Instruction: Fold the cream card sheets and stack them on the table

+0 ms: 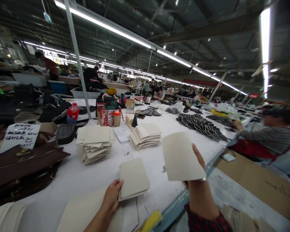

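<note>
The left hand [112,196] grips a thin stack of beige sheets [133,178] by its lower left corner, the thumb on top and the other fingers hidden below. The sheets are flat, matte and roughly rectangular, like stiff card or fabric lining, and the stack lies low over the white table [91,175]. The right hand [199,161] holds up a single beige sheet [181,161] of the same material; it stands nearly upright, and only the thumb and the edge of the hand show behind its right side, pinched closed on it.

Further back on the table are two untidy piles of similar sheets [96,143] [145,135]. Dark curved pieces [200,125] lie fanned in a row at the right. At the left are brown leather bags [21,164] with a handwritten paper note [20,135]. A co-worker's arm [261,135] in a striped sleeve reaches over the table at the right.
</note>
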`<state>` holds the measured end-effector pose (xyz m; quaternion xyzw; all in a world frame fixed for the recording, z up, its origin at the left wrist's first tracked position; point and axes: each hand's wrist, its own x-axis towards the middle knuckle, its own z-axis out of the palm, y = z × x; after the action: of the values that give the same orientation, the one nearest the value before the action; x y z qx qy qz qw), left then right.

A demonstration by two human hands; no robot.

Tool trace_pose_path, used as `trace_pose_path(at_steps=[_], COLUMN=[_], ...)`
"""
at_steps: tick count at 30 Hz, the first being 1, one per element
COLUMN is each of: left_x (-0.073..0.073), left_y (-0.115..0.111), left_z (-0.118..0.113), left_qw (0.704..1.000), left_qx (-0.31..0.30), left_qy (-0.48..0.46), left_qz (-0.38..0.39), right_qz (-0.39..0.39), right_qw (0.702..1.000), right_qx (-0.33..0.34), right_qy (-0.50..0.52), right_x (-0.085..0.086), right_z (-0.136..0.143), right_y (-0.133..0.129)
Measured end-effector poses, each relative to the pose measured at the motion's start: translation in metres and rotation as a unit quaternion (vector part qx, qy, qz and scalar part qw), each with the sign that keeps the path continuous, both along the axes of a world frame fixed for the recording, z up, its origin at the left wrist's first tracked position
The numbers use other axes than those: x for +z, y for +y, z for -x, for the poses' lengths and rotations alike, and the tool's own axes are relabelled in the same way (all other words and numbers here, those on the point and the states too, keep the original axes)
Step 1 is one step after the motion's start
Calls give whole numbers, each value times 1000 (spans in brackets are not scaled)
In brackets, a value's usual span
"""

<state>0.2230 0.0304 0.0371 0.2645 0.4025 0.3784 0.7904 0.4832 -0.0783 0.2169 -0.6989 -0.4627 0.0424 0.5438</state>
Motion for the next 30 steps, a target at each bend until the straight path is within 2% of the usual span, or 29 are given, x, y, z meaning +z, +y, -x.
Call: trace_pose_path(at_steps=[2, 4, 6, 7, 9, 11, 14, 16, 20, 25, 30], left_x=[8, 18, 26, 29, 31, 29, 28, 30, 38, 40, 44], left_y=[8, 13, 16, 15, 12, 8, 0, -5, -11, -9, -7], left_z=[8, 13, 14, 15, 15, 16, 18, 17, 15, 16, 22], left_qw=[998, 992, 984, 982, 979, 978, 975, 974, 964, 965, 957], left_qx=[50, 98, 124, 130, 137, 141, 142, 134, 128, 116, 92], left_qy=[24, 45, 55, 57, 65, 72, 76, 71, 73, 77, 98], left_qz=[-27, -72, -112, -124, -133, -134, -151, -168, -223, -224, -257], right_qz=[-44, -22, 84, 153, 273, 316, 211, 149, 160, 158, 175], right_qw=[996, 980, 945, 925, 894, 893, 948, 965, 959, 960, 940], right_qx=[-60, -108, -105, -79, -9, 64, 136, 181, 231, 228, 288], right_qy=[-49, -167, -298, -337, -355, -314, -195, -117, -31, -22, 48], right_x=[18, 22, 7, -7, -41, -73, -100, -104, -104, -107, -112], right_z=[-8, -9, -3, 2, 17, 39, 83, 113, 155, 164, 163], right_y=[-6, -1, 15, 26, 46, 60, 67, 68, 72, 72, 72])
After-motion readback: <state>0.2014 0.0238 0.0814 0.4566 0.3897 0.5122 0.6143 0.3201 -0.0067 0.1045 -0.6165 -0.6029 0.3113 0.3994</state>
